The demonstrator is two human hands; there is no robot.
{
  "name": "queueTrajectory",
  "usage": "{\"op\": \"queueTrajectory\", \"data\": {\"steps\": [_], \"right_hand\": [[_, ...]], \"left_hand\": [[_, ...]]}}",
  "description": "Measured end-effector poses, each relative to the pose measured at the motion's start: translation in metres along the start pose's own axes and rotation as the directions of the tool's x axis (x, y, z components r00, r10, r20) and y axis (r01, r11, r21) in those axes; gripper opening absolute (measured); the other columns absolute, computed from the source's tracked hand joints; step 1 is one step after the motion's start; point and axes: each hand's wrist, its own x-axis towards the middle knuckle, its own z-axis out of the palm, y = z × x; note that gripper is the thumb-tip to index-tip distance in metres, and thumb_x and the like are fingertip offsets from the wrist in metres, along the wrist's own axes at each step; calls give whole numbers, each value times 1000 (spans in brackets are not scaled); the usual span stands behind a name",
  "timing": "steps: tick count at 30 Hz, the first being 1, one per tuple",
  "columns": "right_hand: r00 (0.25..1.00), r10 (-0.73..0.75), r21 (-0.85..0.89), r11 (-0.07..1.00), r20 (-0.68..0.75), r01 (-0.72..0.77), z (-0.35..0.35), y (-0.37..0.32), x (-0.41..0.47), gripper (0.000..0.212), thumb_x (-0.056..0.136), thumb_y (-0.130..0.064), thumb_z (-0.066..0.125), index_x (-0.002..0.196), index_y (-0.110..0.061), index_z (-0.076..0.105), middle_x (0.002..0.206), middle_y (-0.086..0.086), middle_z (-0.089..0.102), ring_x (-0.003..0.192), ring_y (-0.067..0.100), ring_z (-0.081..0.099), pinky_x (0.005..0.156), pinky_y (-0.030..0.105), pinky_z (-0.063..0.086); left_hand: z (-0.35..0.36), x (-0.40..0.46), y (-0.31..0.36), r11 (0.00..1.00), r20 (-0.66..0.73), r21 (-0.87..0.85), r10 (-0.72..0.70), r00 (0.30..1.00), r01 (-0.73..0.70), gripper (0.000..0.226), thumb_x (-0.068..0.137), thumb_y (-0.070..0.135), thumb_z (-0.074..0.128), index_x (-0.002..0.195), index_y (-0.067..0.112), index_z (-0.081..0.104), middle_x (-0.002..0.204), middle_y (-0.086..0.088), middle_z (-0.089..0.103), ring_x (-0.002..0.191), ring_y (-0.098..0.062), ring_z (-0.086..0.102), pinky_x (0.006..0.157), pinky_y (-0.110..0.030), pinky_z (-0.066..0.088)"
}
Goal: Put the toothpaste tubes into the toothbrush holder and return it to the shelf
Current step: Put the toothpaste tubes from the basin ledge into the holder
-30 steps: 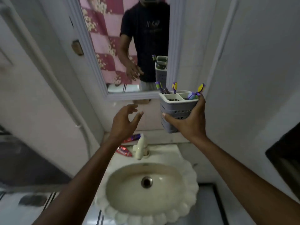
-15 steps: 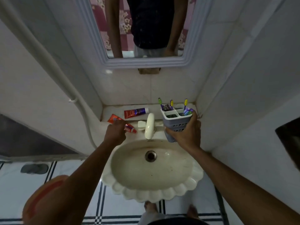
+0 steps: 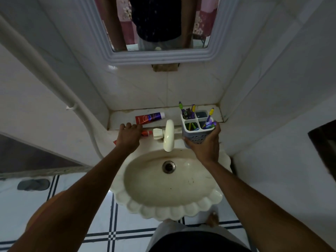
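The left hand (image 3: 128,136) lies knuckles-up over the near toothpaste tube (image 3: 147,132) at the back of the sink (image 3: 169,210), just left of the tap (image 3: 168,135); its fingers are curled down over the tube, of which only the red cap end on the right and a sliver on the left show, so I cannot tell whether they have closed on it or merely rest on it; a loose pinch on a soft, flattened tube could let it slip and drop into the basin. The right hand (image 3: 204,145), just right of the tap, grips the toothbrush holder (image 3: 197,127) from below and behind, fingers wrapped firmly around its perforated wall, holding it upright above the sink rim; the holder already carries toothbrushes (image 3: 188,112) in three of its four compartments (the far right one looks free, though dim), so a tube pushed in carelessly may jam against the handles or tip the one-handed holder, spilling brushes. Farther back, the second toothpaste tube (image 3: 150,118) lies flat on the shelf (image 3: 120,118), cap to the right, apart from both hands and untouched; reaching past the tap for it risks knocking the holder.
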Motion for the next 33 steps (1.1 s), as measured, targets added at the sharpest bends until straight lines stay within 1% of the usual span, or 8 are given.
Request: {"op": "queueTrajectory", "data": {"steps": [3,6,8,13,16,20,23,33], "right_hand": [[1000,26,9,1000,6,-26,0,3,-1,140,63,-57,107,166,-19,20,161,14,56,141,35,63,105,44,61],[999,33,8,999,41,-33,-1,7,-3,141,63,-56,107,164,-21,16,160,15,56,139,37,64,103,42,60],[997,33,-11,999,70,-32,-4,9,-5,142,63,-58,107,164,-24,12,160,15,56,139,38,64,104,47,62],[993,29,24,999,116,-32,-13,12,-8,143,65,-59,106,168,-27,11,164,10,51,147,34,57,107,48,60],[986,55,62,996,155,-65,-19,14,-8,144,60,-70,103,166,-31,13,163,6,50,148,33,56,110,51,59],[971,68,88,992,230,-90,-29,22,-6,154,49,-82,98,167,-32,15,163,1,52,148,28,57,114,52,57],[954,73,102,989,290,-107,-34,27,-4,151,47,-84,99,165,-35,18,159,-2,57,145,24,61,115,51,58],[942,90,132,981,323,-139,-42,29,1,133,52,-80,98,156,-32,30,147,-5,63,132,21,68,109,48,62]], "left_hand": [[-13,-12,0,889,8,-423,-188,982,173,38,110,38,54,141,20,45,107,-5,71,84,-28,71,83,-47,62],[-50,-25,7,501,115,-822,-316,942,269,47,111,52,47,147,21,42,113,-12,70,80,-28,75,74,-48,66],[-80,-31,13,320,122,-919,-327,937,231,52,110,54,48,149,19,46,125,-17,71,89,-26,74,80,-45,64],[-155,-35,30,162,70,-980,-251,965,113,54,106,27,67,157,23,50,139,-6,63,116,-25,68,94,-41,61],[-187,-31,56,208,-4,-978,-117,993,20,65,100,11,73,159,24,48,129,-2,65,105,-17,71,79,-28,63],[-208,-15,102,576,-168,-811,-67,984,-99,42,94,18,77,135,19,73,118,-2,77,98,-17,73,88,-40,63],[-213,-1,130,746,-254,-645,-5,967,-166,25,92,26,79,116,25,83,104,5,82,90,-12,73,88,-38,61],[-217,31,178,939,-239,-241,186,953,-243,25,90,28,75,115,30,78,110,-1,78,103,-25,70,74,-33,49]]}}
